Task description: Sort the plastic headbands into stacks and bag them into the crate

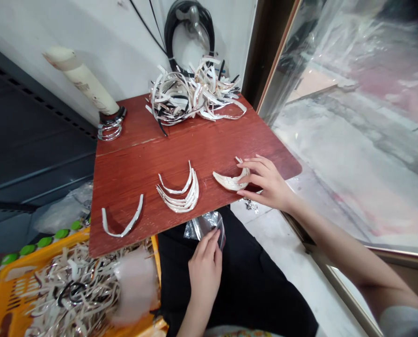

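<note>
My right hand (267,182) is at the right of the table's near edge, its thumb and fingers closed around a nested bundle of curved white strips (226,181). A small clear plastic bag (198,227) is held in my left hand (207,262) over my lap, just below the table edge. Left of the bundle lies a second group of curved white strips (182,203), several nested together with one slightly apart. A single U-shaped white strip (119,234) rests farther left. My fingers partly hide the right bundle.
The red-brown table (138,173) carries a tangled pile of white, black and shiny strips (180,98) at the back. A white tube (89,86) and metal rings (110,131) stand back left. A yellow crate (10,276) of strips sits lower left; a plastic-covered panel (352,140) borders the right.
</note>
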Motion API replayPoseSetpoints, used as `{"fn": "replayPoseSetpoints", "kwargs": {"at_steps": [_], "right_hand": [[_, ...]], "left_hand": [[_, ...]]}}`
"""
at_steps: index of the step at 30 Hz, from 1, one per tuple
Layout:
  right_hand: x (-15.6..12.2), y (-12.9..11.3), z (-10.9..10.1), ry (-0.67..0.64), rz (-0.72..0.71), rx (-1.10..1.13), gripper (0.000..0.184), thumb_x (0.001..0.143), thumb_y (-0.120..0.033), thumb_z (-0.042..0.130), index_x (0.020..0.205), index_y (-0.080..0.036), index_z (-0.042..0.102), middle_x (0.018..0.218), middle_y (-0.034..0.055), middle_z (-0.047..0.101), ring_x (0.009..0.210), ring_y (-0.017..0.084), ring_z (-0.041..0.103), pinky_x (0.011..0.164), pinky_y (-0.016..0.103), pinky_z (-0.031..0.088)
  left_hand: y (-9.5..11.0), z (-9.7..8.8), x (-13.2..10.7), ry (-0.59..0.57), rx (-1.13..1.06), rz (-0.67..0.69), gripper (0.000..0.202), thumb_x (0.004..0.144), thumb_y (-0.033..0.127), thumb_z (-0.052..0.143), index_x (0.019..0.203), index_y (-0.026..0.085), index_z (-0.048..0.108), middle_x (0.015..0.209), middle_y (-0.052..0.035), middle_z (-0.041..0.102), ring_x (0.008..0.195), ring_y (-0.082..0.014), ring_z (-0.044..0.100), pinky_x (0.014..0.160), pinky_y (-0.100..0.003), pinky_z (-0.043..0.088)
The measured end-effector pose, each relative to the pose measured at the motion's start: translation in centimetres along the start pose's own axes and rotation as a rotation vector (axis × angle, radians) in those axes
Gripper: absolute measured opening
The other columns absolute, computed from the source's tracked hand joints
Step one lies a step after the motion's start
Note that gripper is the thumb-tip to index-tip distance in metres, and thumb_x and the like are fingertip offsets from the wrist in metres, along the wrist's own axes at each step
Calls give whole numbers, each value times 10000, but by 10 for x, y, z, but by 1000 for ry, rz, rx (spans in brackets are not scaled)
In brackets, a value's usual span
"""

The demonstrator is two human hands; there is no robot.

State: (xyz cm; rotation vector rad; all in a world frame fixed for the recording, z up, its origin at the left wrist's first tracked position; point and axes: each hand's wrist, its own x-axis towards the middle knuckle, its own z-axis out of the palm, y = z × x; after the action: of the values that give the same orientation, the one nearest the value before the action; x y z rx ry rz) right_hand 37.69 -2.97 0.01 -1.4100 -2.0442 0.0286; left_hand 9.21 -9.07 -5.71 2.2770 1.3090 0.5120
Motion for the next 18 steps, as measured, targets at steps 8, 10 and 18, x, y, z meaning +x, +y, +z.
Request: {"fn": "replayPoseSetpoints", "kwargs": {"at_steps": [8, 10, 18], "right_hand": [[-5, -3, 5, 104, -11, 26, 93, 876, -350, 688, 890, -263, 658, 1188, 47, 668, 1147, 239, 597, 1089, 524, 380], [-5, -3, 6, 110, -17, 32, 84, 870, -330, 697, 903, -261, 660, 1196, 49, 667, 1144, 242, 598, 1086, 526, 385], [-3, -4, 11, 139, -41, 46, 81, 847, -238, 715, 901, -245, 654, 1159, 61, 686, 1140, 253, 596, 1076, 525, 406]], "left_hand": [[1, 2, 3, 32, -16, 2, 350, 949, 160, 478, 1243, 255, 642, 1212, -30, 696, 1090, -172, 677, 933, -264, 547], [0, 2, 4, 42, -11, 10, 344, 948, 163, 486, 1239, 257, 645, 1198, -29, 700, 1077, -173, 681, 917, -266, 554], [-2, 3, 8, 53, 1, 51, 329, 949, 155, 502, 1236, 239, 638, 1169, -32, 700, 1058, -162, 679, 907, -267, 557]]}}
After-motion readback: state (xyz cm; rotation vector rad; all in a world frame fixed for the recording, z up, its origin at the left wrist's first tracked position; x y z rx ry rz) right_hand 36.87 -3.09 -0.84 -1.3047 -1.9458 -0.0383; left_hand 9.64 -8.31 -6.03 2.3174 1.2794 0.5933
